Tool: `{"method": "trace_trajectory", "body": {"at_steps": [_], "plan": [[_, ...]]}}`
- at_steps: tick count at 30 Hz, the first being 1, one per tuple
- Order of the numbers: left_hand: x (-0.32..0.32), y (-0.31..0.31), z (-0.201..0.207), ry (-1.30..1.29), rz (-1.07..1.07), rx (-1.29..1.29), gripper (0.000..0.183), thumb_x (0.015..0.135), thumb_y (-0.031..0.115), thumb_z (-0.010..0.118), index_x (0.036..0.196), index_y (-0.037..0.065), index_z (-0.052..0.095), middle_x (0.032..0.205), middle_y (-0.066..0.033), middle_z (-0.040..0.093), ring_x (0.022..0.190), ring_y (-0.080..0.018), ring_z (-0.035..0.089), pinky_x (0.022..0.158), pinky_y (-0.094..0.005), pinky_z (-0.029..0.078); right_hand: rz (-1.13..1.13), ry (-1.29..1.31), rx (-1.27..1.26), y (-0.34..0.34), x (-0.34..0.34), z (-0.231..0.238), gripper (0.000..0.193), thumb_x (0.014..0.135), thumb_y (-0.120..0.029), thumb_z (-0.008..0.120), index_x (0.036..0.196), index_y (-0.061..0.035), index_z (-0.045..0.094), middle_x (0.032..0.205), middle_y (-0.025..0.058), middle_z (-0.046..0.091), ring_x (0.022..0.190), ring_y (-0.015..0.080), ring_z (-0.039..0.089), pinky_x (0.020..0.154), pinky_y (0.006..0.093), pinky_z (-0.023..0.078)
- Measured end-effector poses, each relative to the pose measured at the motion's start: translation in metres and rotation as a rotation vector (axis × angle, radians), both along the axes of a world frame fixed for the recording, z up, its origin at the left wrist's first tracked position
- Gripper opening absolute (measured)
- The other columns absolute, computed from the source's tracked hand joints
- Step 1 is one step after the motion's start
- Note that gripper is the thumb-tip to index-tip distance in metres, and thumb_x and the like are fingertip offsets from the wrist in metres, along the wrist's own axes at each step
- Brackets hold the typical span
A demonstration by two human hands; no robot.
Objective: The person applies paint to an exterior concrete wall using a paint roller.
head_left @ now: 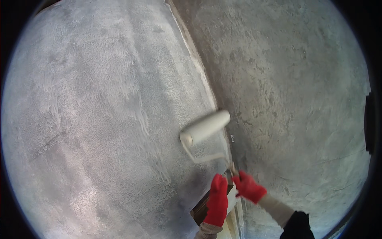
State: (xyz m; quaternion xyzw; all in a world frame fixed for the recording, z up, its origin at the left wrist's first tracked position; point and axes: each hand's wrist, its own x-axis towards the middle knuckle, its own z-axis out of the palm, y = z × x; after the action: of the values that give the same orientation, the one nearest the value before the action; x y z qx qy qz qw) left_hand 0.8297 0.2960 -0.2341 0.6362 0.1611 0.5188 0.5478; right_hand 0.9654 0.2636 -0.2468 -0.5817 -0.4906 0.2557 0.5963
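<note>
A paint roller (205, 128) with a thick white sleeve on a bent wire frame rests against the wall, at the corner line. My right hand (248, 187), in a red glove, is closed round its handle (233, 169). Below the roller, my left hand (217, 199), also red-gloved, is raised with its fingers curled closed, beside the right one. What it grips, if anything, is hidden. The wall on the left (103, 99) is coated whitish and glistens as if wet.
A second wall face (294, 87), duller grey-brown and patchy, meets the coated one along a rough pale ridge (195, 55). Behind my left hand is a brown-edged opening or box (200, 208); pale upright strips (234, 223) stand beside it. A dark object (370, 123) shows at the right rim.
</note>
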Motion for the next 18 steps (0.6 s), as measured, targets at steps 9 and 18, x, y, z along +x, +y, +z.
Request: {"method": "trace_trajectory", "body": {"at_steps": [9, 18], "plan": [[0.068, 0.007, 0.073, -0.075, -0.038, -0.048, 0.031, 0.094, 0.025, 0.045, 0.119, 0.005, 0.043, 0.089, -0.0085, 0.057, 0.076, -0.0157, 0.056, 0.073, -0.0273, 0.047, 0.162, -0.377, 0.355, -0.027, 0.007, 0.039, 0.038, 0.091, -0.021, 0.049, 0.126, -0.0085, 0.042, 0.097, 0.0118, 0.059, 0.077, 0.0178, 0.061, 0.057, 0.0314, 0.055], [0.074, 0.019, 0.084, -0.202, 0.100, 0.060, 0.032, 0.095, 0.024, 0.043, 0.121, 0.004, 0.043, 0.109, -0.0099, 0.054, 0.096, -0.0182, 0.055, 0.085, -0.0337, 0.046, -0.034, 0.081, 0.183, -0.033, -0.011, 0.067, 0.045, 0.090, -0.020, 0.053, 0.132, -0.0111, 0.042, 0.075, 0.0060, 0.060, 0.051, 0.0127, 0.054, 0.052, 0.0283, 0.049]]}}
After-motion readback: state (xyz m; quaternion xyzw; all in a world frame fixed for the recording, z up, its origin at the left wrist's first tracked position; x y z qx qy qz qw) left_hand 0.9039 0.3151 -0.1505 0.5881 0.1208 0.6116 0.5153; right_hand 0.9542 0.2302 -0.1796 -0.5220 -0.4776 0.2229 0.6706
